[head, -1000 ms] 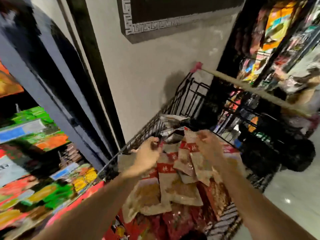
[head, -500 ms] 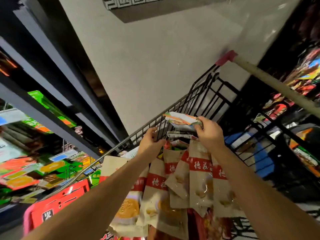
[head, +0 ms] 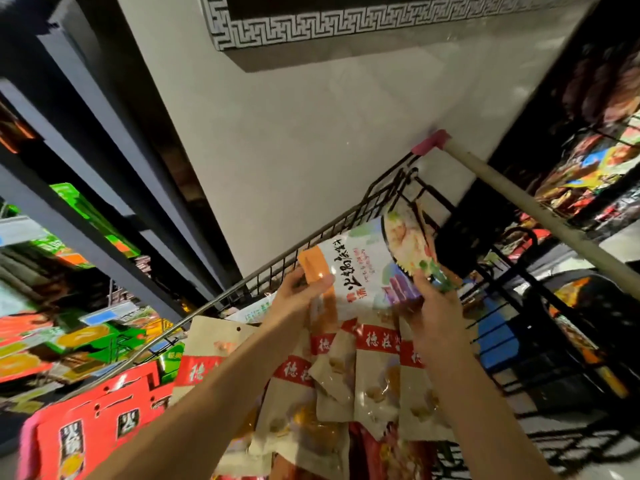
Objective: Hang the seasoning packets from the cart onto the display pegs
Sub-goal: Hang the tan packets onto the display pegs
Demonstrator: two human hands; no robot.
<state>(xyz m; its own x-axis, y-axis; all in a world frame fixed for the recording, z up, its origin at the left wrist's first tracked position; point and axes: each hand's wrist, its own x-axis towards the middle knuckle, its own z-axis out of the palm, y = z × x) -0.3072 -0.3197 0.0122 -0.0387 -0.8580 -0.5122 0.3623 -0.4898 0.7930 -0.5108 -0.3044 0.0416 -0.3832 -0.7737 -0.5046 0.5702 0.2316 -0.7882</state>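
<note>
The left hand (head: 300, 296) pinches the orange end of a white packet (head: 372, 268), thumb on the printed face and fingers behind it. The right hand (head: 437, 315) grips the other end, where a bowl of food is pictured, with its fingers curled over the edge. The white packet is held between both hands, tilted, above the cart (head: 313, 242) and just inside its wire rim.

Right under the hands is a bunch of brown packets (head: 349, 368) with red bands, overlapping and fanned towards the camera. Their tops are hidden behind the hands and wrists, so I cannot tell whether either hand also holds them. One more brown packet lies to the left with its hang hole showing.

The cart's pale handle (head: 519, 202) with a pink end cap runs off to the right. A red box (head: 100, 427) lies at lower left, just outside the rim. Dark shelves (head: 79, 237) of green and orange goods stand at left, and a pale wall (head: 311, 133) is beyond the cart.
</note>
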